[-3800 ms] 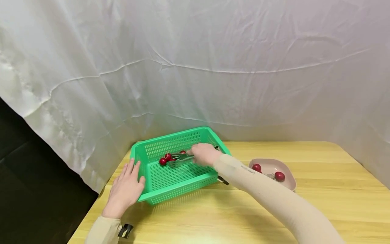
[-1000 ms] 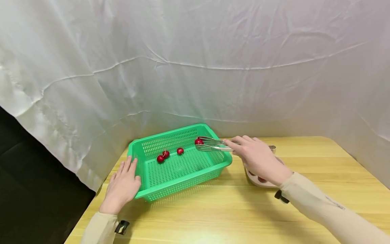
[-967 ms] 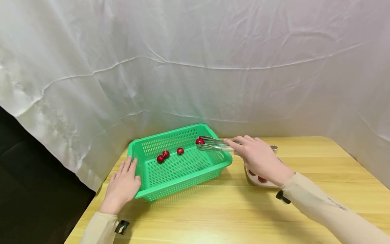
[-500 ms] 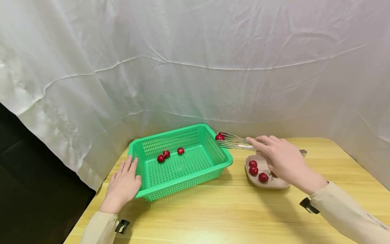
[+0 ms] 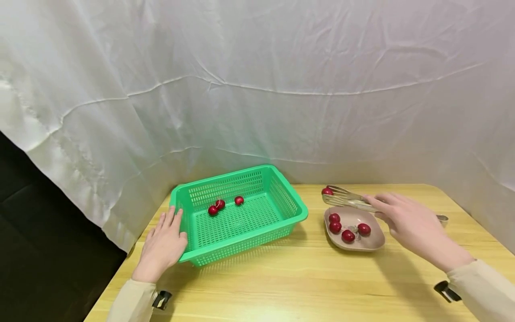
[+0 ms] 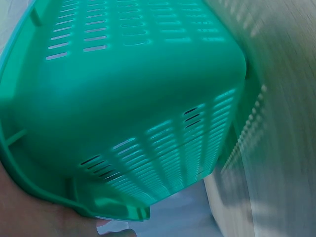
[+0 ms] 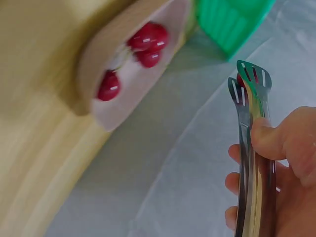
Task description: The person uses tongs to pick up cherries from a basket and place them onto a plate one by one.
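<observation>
My right hand [image 5: 414,223] grips metal serving tongs [image 5: 354,199], with the thumb pressed along one arm in the right wrist view. A red cherry [image 5: 327,191] is pinched between the slotted tips, above the far edge of a small pinkish dish [image 5: 376,239]. Several cherries [image 5: 348,235] with stems lie in that dish. On the left, my left hand [image 5: 162,243] rests with extended fingers on the rim of a green perforated basket [image 5: 241,248]. Three cherries [image 5: 220,204] sit on the basket's floor. The left wrist view shows the basket's outer wall [image 6: 163,89] close up.
A light wooden table [image 5: 273,286] bears the basket and the dish, which stand apart. Behind it hangs a white, creased cloth [image 5: 281,125]. A dark area [image 5: 48,241] lies beyond the table's left edge.
My right hand has lifted a cherry with the tongs out of the basket and carried it right to above the dish. My left hand has stayed on the basket rim.
</observation>
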{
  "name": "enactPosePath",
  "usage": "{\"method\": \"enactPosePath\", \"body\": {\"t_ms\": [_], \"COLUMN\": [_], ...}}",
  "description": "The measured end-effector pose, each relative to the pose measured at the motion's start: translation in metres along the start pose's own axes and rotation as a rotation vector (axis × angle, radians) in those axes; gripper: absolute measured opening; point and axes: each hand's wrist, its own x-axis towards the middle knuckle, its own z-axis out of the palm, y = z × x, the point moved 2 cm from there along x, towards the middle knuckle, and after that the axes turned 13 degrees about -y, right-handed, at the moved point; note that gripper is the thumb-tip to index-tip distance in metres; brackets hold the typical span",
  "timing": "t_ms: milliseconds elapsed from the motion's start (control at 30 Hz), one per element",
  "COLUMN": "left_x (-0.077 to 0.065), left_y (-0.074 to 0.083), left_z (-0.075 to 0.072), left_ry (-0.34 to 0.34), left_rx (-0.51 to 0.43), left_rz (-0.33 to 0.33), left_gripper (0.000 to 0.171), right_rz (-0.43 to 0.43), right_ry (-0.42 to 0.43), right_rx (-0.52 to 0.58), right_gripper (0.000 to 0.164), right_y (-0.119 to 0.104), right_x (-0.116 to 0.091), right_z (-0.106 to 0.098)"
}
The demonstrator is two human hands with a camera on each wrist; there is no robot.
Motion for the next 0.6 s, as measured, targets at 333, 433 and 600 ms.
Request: {"method": "enactPosePath", "body": {"t_ms": [333, 433, 600], "left_x": [0.002, 0.002, 0.0], "left_y": [-0.002, -0.001, 0.0], "left_z": [0.002, 0.002, 0.001], "left_ry": [-0.001, -0.004, -0.005], "left_rx": [0.006, 0.009, 0.009], "left_rz": [0.003, 0.004, 0.0], "left_gripper": [0.061, 0.061, 0.061], "right_rz": [0.052, 0.059, 0.067], "right_ry": [-0.082, -0.117, -0.151], "right_rx": [0.002, -0.005, -0.004], "right_gripper": [0.055, 0.056, 0.056], "right_y": [0.022, 0.027, 0.031], "right_x": [-0.019, -0.023, -0.028], "right_z": [0.022, 0.029, 0.037]}}
